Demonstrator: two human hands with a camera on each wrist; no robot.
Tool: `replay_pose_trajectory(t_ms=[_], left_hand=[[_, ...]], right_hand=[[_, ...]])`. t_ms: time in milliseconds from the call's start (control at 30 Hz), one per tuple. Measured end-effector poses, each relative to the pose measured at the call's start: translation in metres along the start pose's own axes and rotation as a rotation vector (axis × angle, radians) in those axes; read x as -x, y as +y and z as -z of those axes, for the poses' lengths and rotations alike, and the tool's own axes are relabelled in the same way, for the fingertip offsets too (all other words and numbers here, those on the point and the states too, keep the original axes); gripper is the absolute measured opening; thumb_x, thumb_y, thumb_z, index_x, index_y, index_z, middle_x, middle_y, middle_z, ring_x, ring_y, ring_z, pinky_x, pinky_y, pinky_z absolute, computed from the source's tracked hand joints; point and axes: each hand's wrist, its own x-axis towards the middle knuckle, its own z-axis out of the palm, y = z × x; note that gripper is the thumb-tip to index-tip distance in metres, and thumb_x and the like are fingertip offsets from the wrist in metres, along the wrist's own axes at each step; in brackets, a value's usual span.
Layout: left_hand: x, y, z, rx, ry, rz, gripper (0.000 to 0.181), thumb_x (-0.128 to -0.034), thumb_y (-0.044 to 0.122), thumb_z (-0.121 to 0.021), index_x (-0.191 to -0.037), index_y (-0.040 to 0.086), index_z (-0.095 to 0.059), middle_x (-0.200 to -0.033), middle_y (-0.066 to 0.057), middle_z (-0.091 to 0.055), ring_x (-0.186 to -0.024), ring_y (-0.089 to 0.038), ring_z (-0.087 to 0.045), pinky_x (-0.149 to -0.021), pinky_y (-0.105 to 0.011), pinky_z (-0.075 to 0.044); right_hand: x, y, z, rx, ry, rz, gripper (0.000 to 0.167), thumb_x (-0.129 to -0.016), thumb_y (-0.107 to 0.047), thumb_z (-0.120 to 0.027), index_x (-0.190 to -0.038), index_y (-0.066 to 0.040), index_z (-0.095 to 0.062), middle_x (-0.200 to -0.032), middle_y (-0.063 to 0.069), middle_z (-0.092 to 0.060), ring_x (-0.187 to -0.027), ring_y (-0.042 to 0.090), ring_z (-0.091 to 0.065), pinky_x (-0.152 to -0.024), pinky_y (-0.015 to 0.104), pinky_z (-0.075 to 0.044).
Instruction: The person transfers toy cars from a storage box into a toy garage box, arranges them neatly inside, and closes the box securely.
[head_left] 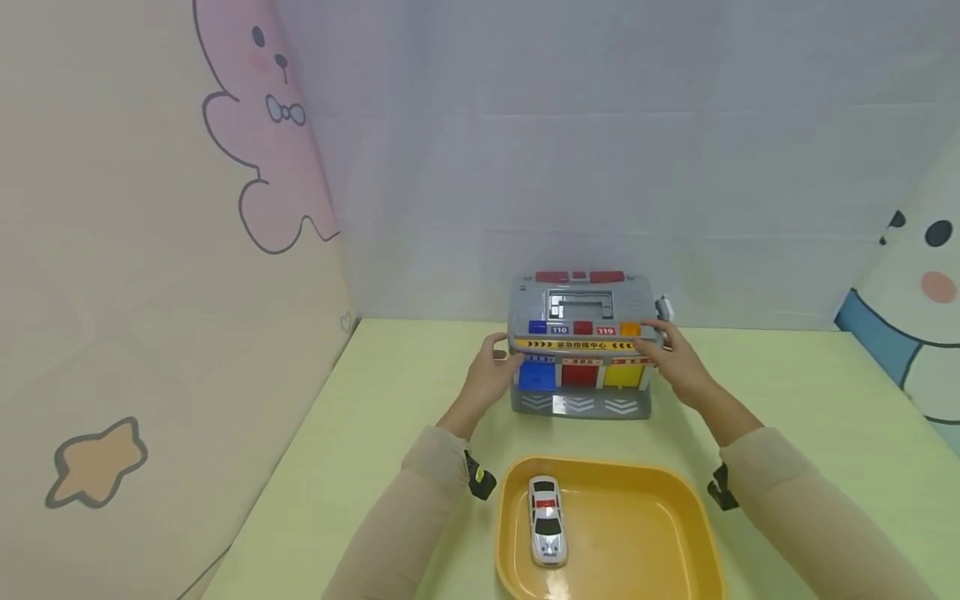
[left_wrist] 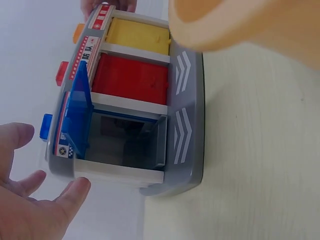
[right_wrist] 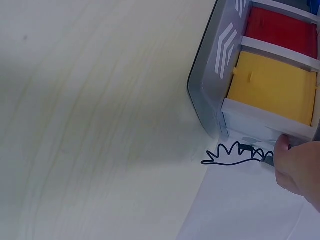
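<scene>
A grey toy garage [head_left: 581, 404] stands at the back of the table, with blue, red [left_wrist: 131, 80] and yellow [right_wrist: 272, 87] bays. In the left wrist view its blue door [left_wrist: 78, 112] is swung up, and the bay behind it shows a dark inside. My left hand [head_left: 483, 379] is at the garage's left end, fingers spread and thumb by the front corner. At the other end, my right hand [head_left: 681, 367] grips the roof edge; its thumb lies against the side in the right wrist view.
Closer to me, a yellow tray [head_left: 645, 468] holds a white toy police car [head_left: 547, 521] at its left. A black coiled cord [right_wrist: 232, 151] hangs beside the garage's right end. Behind the garage rises a pale cloth backdrop [head_left: 600, 183]; a printed wall [head_left: 172, 292] borders the left.
</scene>
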Motion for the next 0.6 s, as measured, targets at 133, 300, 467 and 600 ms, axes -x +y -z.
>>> replay_pose_trajectory(t_ms=[133, 300, 467, 600], left_hand=[[0.012, -0.002, 0.005, -0.005, -0.007, -0.03, 0.056, -0.0982, 0.034, -0.058, -0.147, 0.015, -0.037, -0.132, -0.016, -0.052, -0.12, -0.029, -0.054, -0.093, -0.046, -0.049], [0.031, -0.005, 0.01, -0.024, -0.02, -0.092, 0.055, -0.0988, 0.029, -0.059, -0.147, 0.014, -0.037, -0.13, -0.013, -0.053, -0.118, -0.028, -0.054, -0.092, -0.046, -0.05], [0.053, -0.007, 0.014, -0.042, -0.067, -0.101, 0.052, -0.0989, 0.029, -0.059, -0.145, 0.014, -0.039, -0.13, -0.012, -0.054, -0.118, -0.026, -0.054, -0.09, -0.044, -0.052], [0.071, -0.008, 0.016, -0.044, -0.12, -0.106, 0.049, -0.0984, 0.031, -0.059, -0.141, 0.014, -0.043, -0.13, -0.011, -0.055, -0.116, -0.026, -0.055, -0.088, -0.044, -0.053]], right_hand=[[0.001, -0.001, 0.001, -0.008, -0.028, 0.007, 0.066, -0.103, -0.03, -0.05, -0.153, -0.003, -0.016, -0.134, 0.027, -0.037, -0.103, 0.022, -0.049, -0.103, 0.053, -0.031], [0.001, 0.0, 0.003, -0.007, -0.044, 0.025, 0.067, -0.103, -0.034, -0.05, -0.153, -0.004, -0.016, -0.135, 0.028, -0.035, -0.105, 0.023, -0.047, -0.103, 0.054, -0.03], [0.0, 0.003, 0.002, -0.022, -0.049, 0.015, 0.068, -0.102, -0.034, -0.05, -0.153, -0.005, -0.015, -0.14, 0.031, -0.032, -0.112, 0.03, -0.043, -0.108, 0.056, -0.026], [0.0, 0.003, 0.002, -0.025, -0.059, 0.017, 0.069, -0.103, -0.035, -0.05, -0.154, -0.006, -0.013, -0.146, 0.032, -0.024, -0.115, 0.034, -0.042, -0.11, 0.057, -0.024]])
